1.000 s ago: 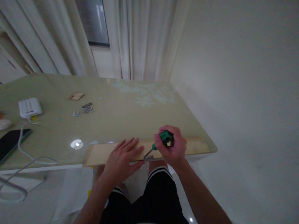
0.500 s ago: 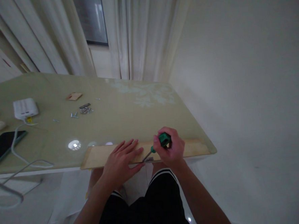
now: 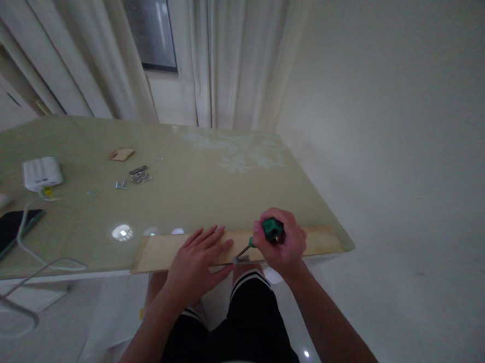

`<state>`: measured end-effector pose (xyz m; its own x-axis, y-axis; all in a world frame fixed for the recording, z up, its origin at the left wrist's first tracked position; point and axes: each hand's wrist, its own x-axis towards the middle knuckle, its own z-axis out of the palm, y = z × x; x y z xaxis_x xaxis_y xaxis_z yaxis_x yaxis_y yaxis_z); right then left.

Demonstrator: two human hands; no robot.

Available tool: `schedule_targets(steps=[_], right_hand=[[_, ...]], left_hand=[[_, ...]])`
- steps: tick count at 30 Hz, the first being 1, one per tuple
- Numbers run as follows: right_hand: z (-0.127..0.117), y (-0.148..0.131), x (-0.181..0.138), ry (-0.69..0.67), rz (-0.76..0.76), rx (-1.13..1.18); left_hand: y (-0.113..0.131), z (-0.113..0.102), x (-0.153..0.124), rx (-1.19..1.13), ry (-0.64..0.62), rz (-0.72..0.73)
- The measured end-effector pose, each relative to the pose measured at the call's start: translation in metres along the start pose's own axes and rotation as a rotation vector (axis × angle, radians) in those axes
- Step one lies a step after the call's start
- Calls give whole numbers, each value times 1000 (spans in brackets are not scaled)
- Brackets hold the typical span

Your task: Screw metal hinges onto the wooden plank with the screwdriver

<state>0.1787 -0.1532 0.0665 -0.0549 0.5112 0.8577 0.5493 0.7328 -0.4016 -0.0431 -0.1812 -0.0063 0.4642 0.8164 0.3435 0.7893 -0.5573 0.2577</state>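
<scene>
A long pale wooden board lies along the near edge of the table. My left hand rests on it with fingers spread, the thumb reaching to the board's near edge. In my right hand is a green-handled screwdriver, held at a slant with its tip pointing down and left. The tip meets a small metal piece at the board's near edge, beside my left thumb. That piece looks like a hinge or bracket; its details are too small to make out.
On the table lie a pile of small metal parts, several screws and a small wooden piece. Further left are a white charger with a cable and a dark phone. A wall stands at the right.
My right hand and the screwdriver have shifted slightly to the right, and the metal piece shows more. My left hand stays on the board. My right-side leg has moved left.
</scene>
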Motion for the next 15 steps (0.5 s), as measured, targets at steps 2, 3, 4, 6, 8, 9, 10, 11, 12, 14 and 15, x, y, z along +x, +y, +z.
schedule_targets(steps=[2,3,4,6,8,9,10,11,12,14,15], right_hand=[[-1,-1,1,9,-26,11],[-2,-2,3,22,-28,15],[-4,-4,5,46,-23,17],[-6,-5,8,114,-5,17],[-6,-6,9,129,0,18],[-5,-5,8,111,-3,19],[-4,-4,6,88,-5,21],[-3,-2,3,65,-5,20],[-2,-1,1,53,1,17],[0,1,-3,58,25,6],[1,2,-4,61,35,4]], left_hand=[[0,0,0,3,-2,0],[0,0,0,5,0,1],[0,0,-1,5,2,1],[0,0,-1,1,10,3],[0,0,0,-2,12,1],[1,0,0,-1,10,0],[1,0,0,1,7,0],[1,0,0,4,5,0],[1,0,0,4,4,1],[1,1,-1,1,8,2],[0,1,-1,0,10,1]])
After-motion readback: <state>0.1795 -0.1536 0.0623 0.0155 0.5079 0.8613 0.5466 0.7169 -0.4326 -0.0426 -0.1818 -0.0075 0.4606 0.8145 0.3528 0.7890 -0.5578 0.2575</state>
